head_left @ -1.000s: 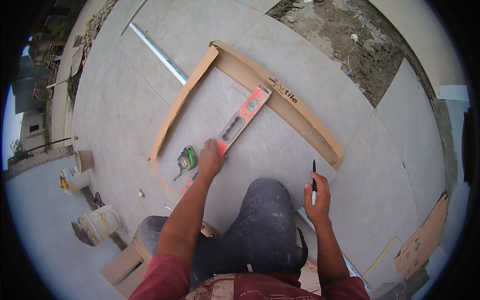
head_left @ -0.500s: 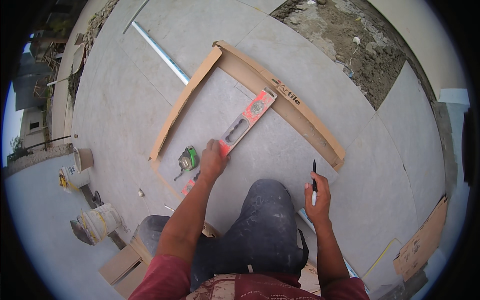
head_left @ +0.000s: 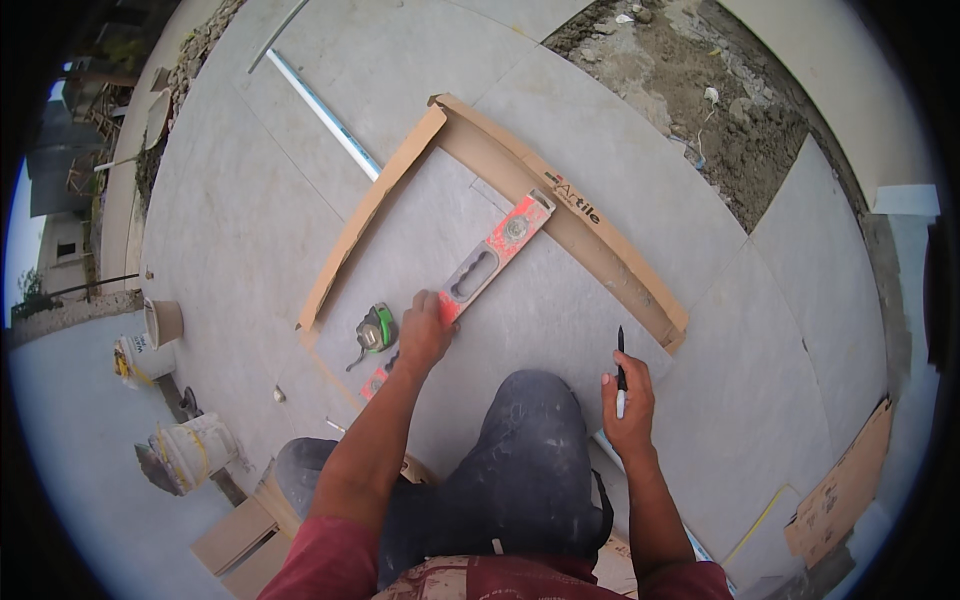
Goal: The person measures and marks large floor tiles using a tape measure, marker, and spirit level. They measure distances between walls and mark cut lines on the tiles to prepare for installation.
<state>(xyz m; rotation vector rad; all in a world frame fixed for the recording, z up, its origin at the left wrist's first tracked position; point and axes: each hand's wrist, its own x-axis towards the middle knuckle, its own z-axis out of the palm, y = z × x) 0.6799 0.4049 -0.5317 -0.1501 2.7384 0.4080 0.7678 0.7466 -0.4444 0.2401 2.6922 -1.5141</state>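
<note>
A red spirit level [head_left: 497,250] lies slantwise across a large grey tile [head_left: 540,310], its far end near the tile's far edge. My left hand [head_left: 428,333] is closed round the middle of the level, pressing it against the tile. Beside that hand rests a green and black tape measure [head_left: 374,328] with a short bit of its blade out. In my right hand [head_left: 630,405] is a black marker [head_left: 621,370], tip upward and held above the tile's right side. Cardboard packaging [head_left: 375,210] borders the tile's left and far edges. A thin line shows near the far corner.
A blue and white straight bar [head_left: 325,115] lies on the paved floor beyond the packaging. White buckets [head_left: 195,445] stand at the left. A patch of bare soil [head_left: 680,100] breaks the paving at the far right. Flat cardboard [head_left: 838,490] lies at the right.
My right hand with the marker has shifted slightly left and nearer to me. The left hand stays on the level. The whole view has tilted a little.
</note>
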